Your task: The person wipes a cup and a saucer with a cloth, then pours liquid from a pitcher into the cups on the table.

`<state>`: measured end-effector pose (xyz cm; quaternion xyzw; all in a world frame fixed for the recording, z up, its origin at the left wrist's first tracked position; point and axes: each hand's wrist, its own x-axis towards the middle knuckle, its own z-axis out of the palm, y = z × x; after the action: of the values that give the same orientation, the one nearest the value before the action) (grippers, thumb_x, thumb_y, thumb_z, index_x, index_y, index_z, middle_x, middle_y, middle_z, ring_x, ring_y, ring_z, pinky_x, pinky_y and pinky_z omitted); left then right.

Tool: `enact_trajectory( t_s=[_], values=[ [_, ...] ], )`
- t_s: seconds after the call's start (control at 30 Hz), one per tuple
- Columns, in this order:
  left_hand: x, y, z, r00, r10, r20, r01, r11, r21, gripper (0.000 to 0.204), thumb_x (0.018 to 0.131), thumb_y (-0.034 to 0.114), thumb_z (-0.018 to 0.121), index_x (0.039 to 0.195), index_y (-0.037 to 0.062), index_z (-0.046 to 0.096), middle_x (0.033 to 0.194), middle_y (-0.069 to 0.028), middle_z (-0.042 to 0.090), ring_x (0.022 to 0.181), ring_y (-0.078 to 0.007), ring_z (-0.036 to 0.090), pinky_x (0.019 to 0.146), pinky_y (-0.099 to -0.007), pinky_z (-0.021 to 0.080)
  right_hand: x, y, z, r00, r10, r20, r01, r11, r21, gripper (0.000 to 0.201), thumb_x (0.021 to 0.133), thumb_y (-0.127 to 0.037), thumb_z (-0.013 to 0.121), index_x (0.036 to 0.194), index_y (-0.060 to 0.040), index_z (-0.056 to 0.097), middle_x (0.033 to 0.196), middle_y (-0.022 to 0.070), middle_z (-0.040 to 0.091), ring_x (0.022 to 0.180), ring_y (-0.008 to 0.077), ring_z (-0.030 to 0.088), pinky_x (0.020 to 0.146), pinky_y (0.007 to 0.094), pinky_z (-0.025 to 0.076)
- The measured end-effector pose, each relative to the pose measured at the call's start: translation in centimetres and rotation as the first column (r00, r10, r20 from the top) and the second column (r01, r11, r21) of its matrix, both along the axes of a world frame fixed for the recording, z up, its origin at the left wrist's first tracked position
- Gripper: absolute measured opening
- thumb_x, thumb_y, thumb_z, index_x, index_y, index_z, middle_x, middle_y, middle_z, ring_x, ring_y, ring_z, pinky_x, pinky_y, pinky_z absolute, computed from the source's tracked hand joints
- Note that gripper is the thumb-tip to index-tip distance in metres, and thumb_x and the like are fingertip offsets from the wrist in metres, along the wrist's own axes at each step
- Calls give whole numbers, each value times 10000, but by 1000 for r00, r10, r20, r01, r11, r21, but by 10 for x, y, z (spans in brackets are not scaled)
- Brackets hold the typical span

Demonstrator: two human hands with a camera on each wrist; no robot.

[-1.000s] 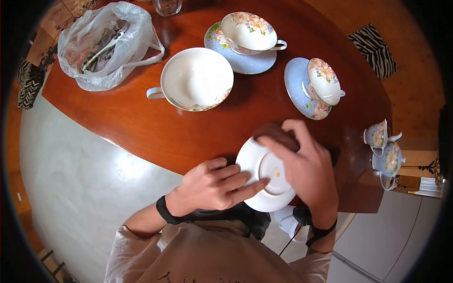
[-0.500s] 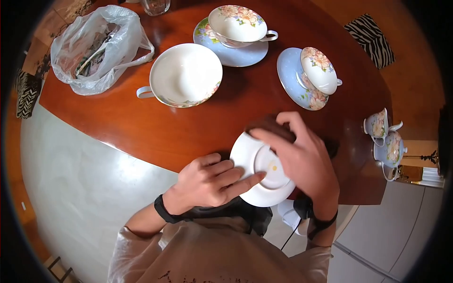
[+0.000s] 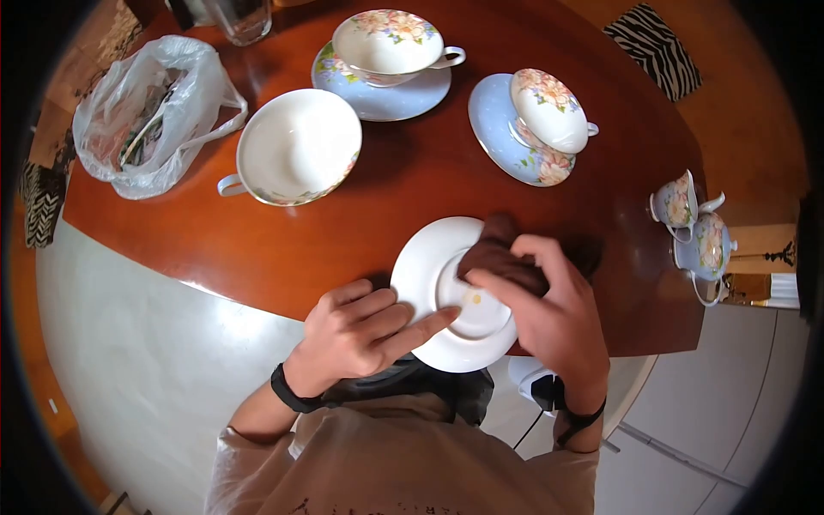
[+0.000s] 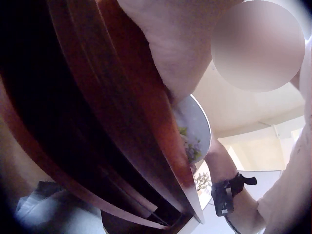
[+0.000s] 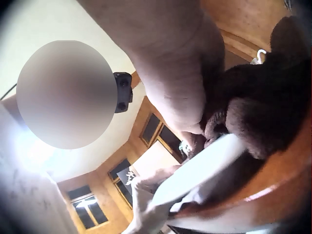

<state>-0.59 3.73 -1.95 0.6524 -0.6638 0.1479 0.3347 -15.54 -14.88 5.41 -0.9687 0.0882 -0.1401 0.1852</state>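
A saucer is held underside up over the table's near edge. Its white base has a foot ring and a small yellow mark, while the left wrist view shows the blue floral face turned downward. My left hand grips the saucer's left side, index finger stretched across the base to the ring. On the far right part, my right hand pinches a dark brown cloth against the saucer. The fluffy cloth bunches around the rim in the right wrist view.
A large white cup stands beyond the saucer. Behind it, a floral cup sits on a blue saucer; a tilted cup rests on another. A creamer and teapot stand right, a plastic bag left, a glass behind.
The right hand and brown cloth have moved from the saucer's far rim in over its right side, near the foot ring. The left hand keeps its hold. The head view has shifted slightly.
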Motion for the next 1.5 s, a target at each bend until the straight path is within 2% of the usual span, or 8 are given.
enact_trajectory(
  t_s=[0.13, 0.33, 0.4, 0.63, 0.87, 1.03, 1.3, 1.5],
  values=[
    [-2, -2, 1, 1000, 1, -28, 0, 1000, 20, 594, 598, 155, 681, 1184, 202, 763, 611, 59, 361, 549, -81, 414, 494, -256, 309, -26, -20, 1, 963, -266, -32, 262, 960, -96, 281, 777, -40, 737, 1031, -154, 772, 1089, 75, 569, 915, 284, 669, 749, 377, 557],
    [-3, -3, 4, 999, 8, -39, -7, 1000, 29, 550, 608, 155, 701, 1151, 201, 779, 601, 63, 373, 522, -85, 401, 488, -262, 302, -49, 0, 8, 994, -104, -37, 108, 987, 115, 328, 737, -64, 787, 1035, -201, 784, 1073, 66, 586, 885, 261, 667, 754, 362, 567],
    [-3, -3, 4, 999, 13, -37, -11, 999, 33, 535, 613, 152, 707, 1141, 202, 783, 600, 63, 376, 522, -84, 405, 489, -262, 308, -47, 3, 4, 998, -6, -61, 6, 1000, 1, 289, 759, -87, 781, 1023, -203, 784, 1041, 63, 581, 868, 258, 662, 756, 361, 565],
    [-3, -4, 3, 1000, 13, -27, -12, 1000, 18, 541, 602, 149, 716, 1136, 202, 787, 600, 61, 382, 523, -81, 416, 495, -257, 328, -44, -21, -4, 943, -327, 56, 331, 918, -219, 459, 699, 82, 636, 1060, -167, 773, 1048, 106, 512, 819, 303, 622, 662, 363, 520],
    [-4, -3, 2, 1000, 17, -19, -16, 999, 33, 547, 601, 143, 713, 1140, 201, 786, 600, 61, 384, 524, -79, 422, 501, -259, 336, -53, -5, -9, 997, -72, -14, 71, 995, -72, 422, 683, 33, 696, 1030, -187, 793, 1040, 93, 521, 823, 263, 624, 699, 360, 539],
    [-4, -5, 7, 1000, 16, -25, -15, 999, 37, 507, 615, 133, 738, 1113, 208, 795, 596, 58, 394, 518, -83, 428, 497, -260, 335, -57, -33, -10, 907, -417, -56, 391, 885, -254, 507, 770, 86, 607, 1182, -184, 725, 1085, 119, 507, 830, 338, 614, 654, 444, 499],
    [-3, -4, 7, 998, 15, -55, -11, 998, 62, 487, 625, 126, 750, 1101, 215, 799, 598, 55, 392, 520, -87, 429, 504, -266, 334, -71, -2, -6, 982, -186, -16, 187, 982, 8, 459, 743, -3, 737, 1120, -262, 776, 1089, 90, 546, 875, 276, 640, 739, 375, 559],
    [-4, -5, 10, 999, 20, -47, -16, 996, 85, 477, 649, 142, 748, 1118, 210, 794, 598, 55, 399, 527, -87, 441, 506, -267, 340, -60, -18, -17, 941, -333, -62, 292, 891, -348, 471, 808, 2, 627, 1216, -211, 728, 1109, 93, 551, 964, 300, 599, 817, 408, 509]
  ],
)
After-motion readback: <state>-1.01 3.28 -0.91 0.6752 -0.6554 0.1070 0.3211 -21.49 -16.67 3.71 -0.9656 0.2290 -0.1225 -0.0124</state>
